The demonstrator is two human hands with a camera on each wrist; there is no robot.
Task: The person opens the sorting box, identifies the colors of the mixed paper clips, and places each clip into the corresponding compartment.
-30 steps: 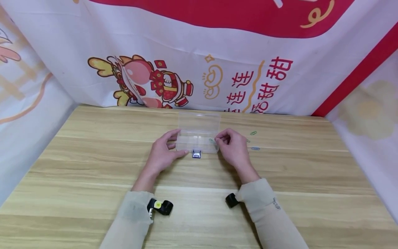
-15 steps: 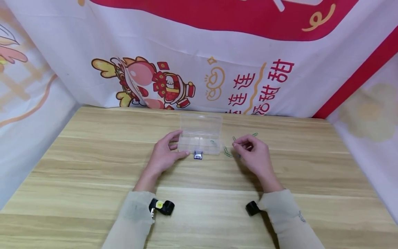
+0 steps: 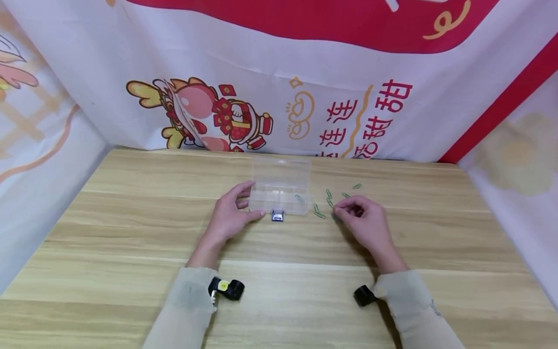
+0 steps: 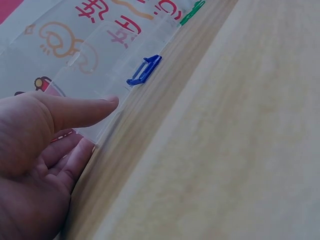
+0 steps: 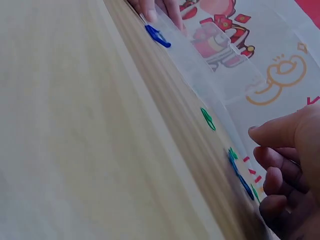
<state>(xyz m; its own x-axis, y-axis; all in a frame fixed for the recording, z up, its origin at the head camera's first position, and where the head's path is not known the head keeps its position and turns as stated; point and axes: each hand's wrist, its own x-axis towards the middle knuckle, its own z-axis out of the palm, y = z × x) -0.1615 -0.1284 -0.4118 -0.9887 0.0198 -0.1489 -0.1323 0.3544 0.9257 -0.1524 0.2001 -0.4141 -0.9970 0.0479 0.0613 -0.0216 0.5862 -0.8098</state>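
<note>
A clear plastic box (image 3: 279, 207) lies on the table with its lid (image 3: 281, 172) raised and a blue latch (image 3: 277, 215) hanging at the front. My left hand (image 3: 231, 209) holds its left end, thumb along the front and fingers at the side. One green paper clip (image 3: 298, 197) shows inside the right part of the box. My right hand (image 3: 363, 218) hovers over the loose clips, fingers bent with a small gap at the thumb and nothing visible between them. Below its fingertips lies a blue paper clip (image 5: 241, 175), mostly hidden in the head view.
Several green paper clips lie right of the box, such as the green pair (image 3: 319, 211) beside it and a far green clip (image 3: 357, 186). A printed cloth (image 3: 279, 97) hangs at the back edge of the wooden table (image 3: 296, 295).
My right hand has moved from the box's right end rightward to the loose clips, uncovering green clips. The green clip stays in the box. My left hand keeps its hold.
</note>
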